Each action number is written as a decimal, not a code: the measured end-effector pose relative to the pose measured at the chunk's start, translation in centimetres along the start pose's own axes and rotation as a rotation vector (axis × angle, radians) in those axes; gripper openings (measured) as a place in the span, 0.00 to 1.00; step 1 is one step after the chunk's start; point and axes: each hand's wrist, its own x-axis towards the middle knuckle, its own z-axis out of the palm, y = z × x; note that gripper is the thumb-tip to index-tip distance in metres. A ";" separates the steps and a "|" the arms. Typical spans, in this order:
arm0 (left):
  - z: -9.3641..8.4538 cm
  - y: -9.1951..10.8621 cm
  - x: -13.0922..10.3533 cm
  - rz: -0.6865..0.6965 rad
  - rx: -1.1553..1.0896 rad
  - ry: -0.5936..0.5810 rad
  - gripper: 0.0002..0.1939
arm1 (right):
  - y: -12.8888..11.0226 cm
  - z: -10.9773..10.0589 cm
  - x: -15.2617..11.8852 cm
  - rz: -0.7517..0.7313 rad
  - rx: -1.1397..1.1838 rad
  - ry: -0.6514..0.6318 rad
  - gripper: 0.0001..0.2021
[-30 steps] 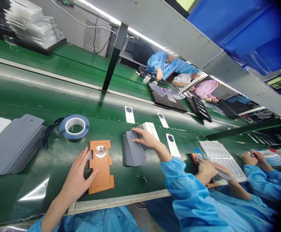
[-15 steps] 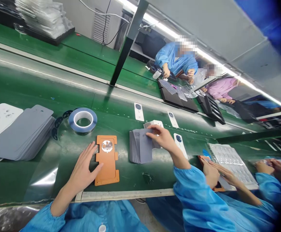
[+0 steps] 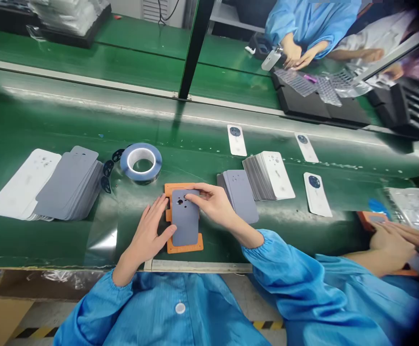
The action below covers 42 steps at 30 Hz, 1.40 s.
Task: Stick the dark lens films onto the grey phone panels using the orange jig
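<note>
A grey phone back panel (image 3: pixel 185 223) with camera holes lies over an orange fixture plate (image 3: pixel 185 249), covering most of it. My right hand (image 3: pixel 214 204) pinches the panel's upper right edge between thumb and fingers. Along the left side of the fixture rests my left hand (image 3: pixel 152 235), fingers stretched, thumb touching the panel's edge. Right of the fixture stands a fanned stack of grey panels (image 3: pixel 243 194), partly behind my right forearm, with a stack of white panels (image 3: pixel 276 175) beside it. A roll of blue tape (image 3: pixel 155 163) sits behind my left hand.
More white panels (image 3: pixel 25 182) and grey panels (image 3: pixel 63 190) are stacked at the left. Single white panels with dark camera pieces (image 3: pixel 236 143) lie along the back and right. A co-worker's hands (image 3: pixel 393 245) work at the right; another person's hands (image 3: pixel 298 55) are across the bench.
My right hand has brought a grey panel from the stack leftward onto the orange fixture. My left hand stays beside the fixture. The camera view has tilted.
</note>
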 end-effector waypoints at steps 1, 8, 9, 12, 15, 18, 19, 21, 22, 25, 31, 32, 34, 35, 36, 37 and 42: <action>0.1 0.0 0.1 -0.011 0.019 -0.002 0.38 | 0.4 -0.1 0.0 -0.009 -0.020 -0.003 0.17; 1.0 0.3 0.2 -0.012 0.143 0.043 0.51 | 1.4 -1.2 -0.1 -0.333 -0.484 -0.062 0.14; 1.0 0.5 0.3 0.004 0.159 0.045 0.52 | 1.6 -1.2 -0.2 -0.385 -0.582 -0.054 0.15; 0.5 1.1 1.0 0.083 0.250 -0.002 0.48 | 2.3 -0.8 -0.6 -0.478 -0.842 -0.032 0.19; 0.0 1.8 2.0 0.145 0.343 -0.067 0.44 | 3.2 -0.2 -1.6 -0.495 -0.994 -0.034 0.19; -0.1 2.2 2.6 0.161 0.391 -0.081 0.44 | 3.9 0.4 -2.9 -0.475 -1.082 -0.016 0.20; 0.0 2.3 2.7 0.163 0.400 -0.079 0.43 | 4.1 0.5 -3.2 -0.463 -1.097 -0.019 0.20; 0.0 2.6 2.9 0.163 0.410 -0.072 0.42 | 4.4 0.8 -3.7 -0.432 -1.106 -0.043 0.23; 0.0 2.7 2.9 0.161 0.411 -0.068 0.41 | 4.4 1.0 -3.8 -0.416 -1.103 -0.057 0.24; 0.0 3.0 3.1 0.149 0.403 -0.070 0.39 | 4.3 1.3 -3.8 -0.375 -1.105 -0.069 0.27; -0.5 2.8 2.9 0.126 0.296 -0.077 0.41 | 4.4 1.5 -4.5 -0.358 -1.061 -0.033 0.27; -0.6 2.7 2.7 0.124 0.259 -0.072 0.41 | 4.5 1.5 -4.8 -0.342 -1.032 0.000 0.27; -0.6 2.5 2.1 0.127 0.167 -0.027 0.40 | 4.5 1.8 -5.8 -0.300 -0.954 0.064 0.26; -0.6 2.4 1.7 0.123 0.113 0.025 0.38 | 4.2 2.0 -6.4 -0.284 -0.905 0.086 0.26; -0.5 2.3 1.4 0.109 0.054 0.094 0.35 | 3.8 2.2 -7.0 -0.277 -0.853 0.101 0.26; -0.4 2.3 1.0 0.082 -0.015 0.168 0.31 | 3.1 2.5 -7.6 -0.283 -0.797 0.109 0.27; -0.3 2.1 0.5 -0.159 -0.479 0.365 0.23 | -1.5 3.1 -9.7 -0.383 -0.453 0.015 0.31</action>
